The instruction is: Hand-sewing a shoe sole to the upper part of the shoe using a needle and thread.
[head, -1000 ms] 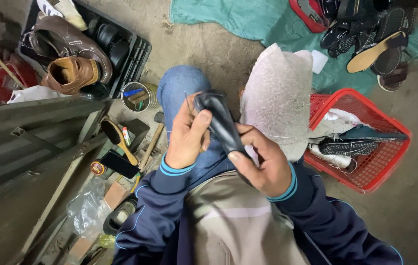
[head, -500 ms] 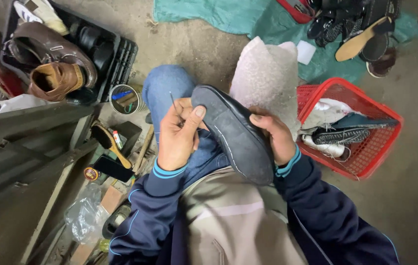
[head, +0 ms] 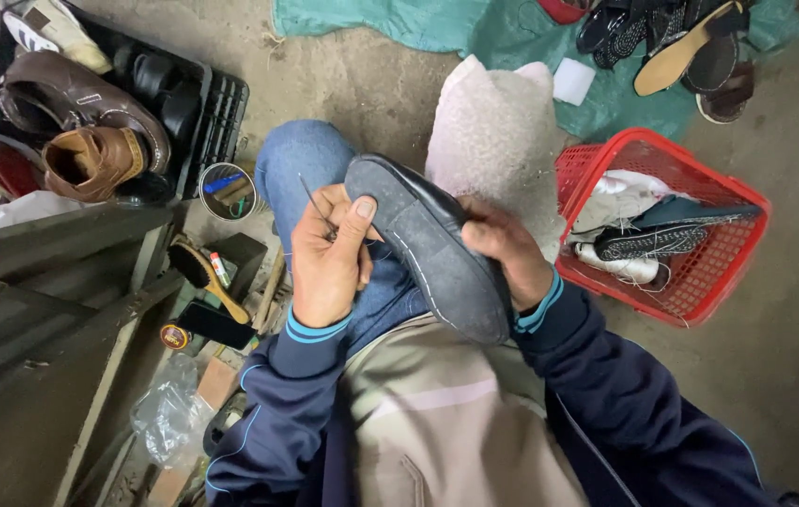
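A dark shoe [head: 423, 246] lies sole-up across my lap, with a line of pale stitching along the sole's edge. My right hand [head: 505, 250] grips the shoe from the right side, fingers curled over its edge. My left hand [head: 329, 255] pinches a thin metal needle [head: 311, 197] at the sole's left rim, thumb pressed against the rim. Below the hands are my blue jeans knee [head: 296, 160] and a beige apron [head: 437, 422].
A red basket [head: 700, 282] with soles and rags sits at right. A black crate [head: 202, 103] holds brown shoes at upper left. A small tin [head: 226, 191], a shoe brush [head: 204, 275] and a grey metal box [head: 43, 282] lie at left. Sandals rest on a green cloth [head: 512, 28].
The shoe has been turned from held on edge to sole-up. My left hand now pinches the needle at the rim, and my right hand has shifted to the shoe's right side.
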